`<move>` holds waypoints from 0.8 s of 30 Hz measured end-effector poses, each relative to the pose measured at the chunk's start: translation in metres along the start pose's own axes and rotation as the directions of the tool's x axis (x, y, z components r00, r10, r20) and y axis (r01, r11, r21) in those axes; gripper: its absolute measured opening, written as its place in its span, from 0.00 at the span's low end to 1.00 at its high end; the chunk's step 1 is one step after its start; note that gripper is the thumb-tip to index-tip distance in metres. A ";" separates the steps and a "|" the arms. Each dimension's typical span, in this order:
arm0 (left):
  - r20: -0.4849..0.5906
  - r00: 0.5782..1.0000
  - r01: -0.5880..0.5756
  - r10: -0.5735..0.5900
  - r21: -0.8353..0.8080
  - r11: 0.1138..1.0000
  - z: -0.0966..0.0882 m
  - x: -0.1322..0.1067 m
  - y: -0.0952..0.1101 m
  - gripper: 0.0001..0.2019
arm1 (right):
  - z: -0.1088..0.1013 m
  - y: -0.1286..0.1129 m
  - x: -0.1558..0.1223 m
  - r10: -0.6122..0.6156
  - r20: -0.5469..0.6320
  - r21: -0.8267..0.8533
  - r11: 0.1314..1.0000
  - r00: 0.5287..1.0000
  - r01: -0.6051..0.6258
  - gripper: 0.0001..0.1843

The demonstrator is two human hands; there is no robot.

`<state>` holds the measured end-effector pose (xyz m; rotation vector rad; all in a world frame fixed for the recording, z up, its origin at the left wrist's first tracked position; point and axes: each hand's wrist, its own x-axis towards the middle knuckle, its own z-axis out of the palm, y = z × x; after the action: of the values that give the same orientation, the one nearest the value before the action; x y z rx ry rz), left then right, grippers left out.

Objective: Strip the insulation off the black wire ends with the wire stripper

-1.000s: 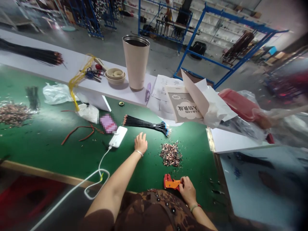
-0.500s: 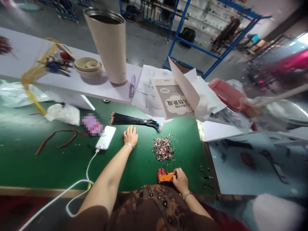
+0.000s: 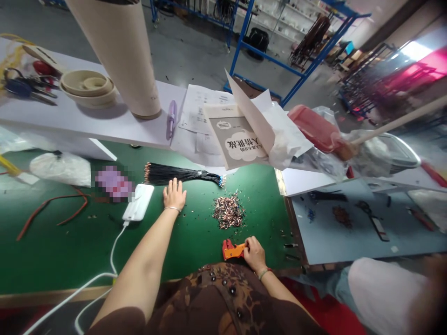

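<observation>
"What's risky?"

"Left grip [image 3: 174,194], slightly spread, beside the black wire bundle [image 3: 186,174] on the counter [image 3: 195,242], contact unclear; a rough pull might fan it."

"And rightward?"

"The scrap pile [image 3: 228,211] could scatter if the wire stripper [image 3: 234,251], clamped in the right grip [image 3: 254,253], swings through."

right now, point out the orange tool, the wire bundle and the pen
Orange tool [image 3: 233,251]: head view, on its orange body.
Wire bundle [image 3: 187,174]: head view, on its black wires, near the middle.
Pen [image 3: 171,119]: head view, on the middle of its barrel.
</observation>
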<state>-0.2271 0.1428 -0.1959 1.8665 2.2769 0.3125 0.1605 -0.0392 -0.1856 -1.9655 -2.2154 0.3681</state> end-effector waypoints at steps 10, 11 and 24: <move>-0.051 0.993 -0.107 0.106 -0.011 0.994 -0.019 0.030 0.023 0.28 | 0.001 -0.001 0.000 0.036 0.030 0.010 0.999 0.999 -0.037 0.07; -0.032 0.990 -0.134 0.134 -0.001 0.991 -0.021 0.040 0.029 0.29 | 0.000 -0.002 0.001 0.044 0.043 0.008 0.999 0.998 -0.045 0.07; 0.082 0.983 -0.153 0.162 -0.100 0.983 0.018 0.072 0.059 0.21 | -0.057 -0.044 0.107 -0.026 0.201 0.243 0.970 0.979 -0.024 0.11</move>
<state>-0.1805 0.2256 -0.1972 1.9756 2.0260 0.3438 0.1210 0.0662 -0.1229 -1.8681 -2.1602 0.8335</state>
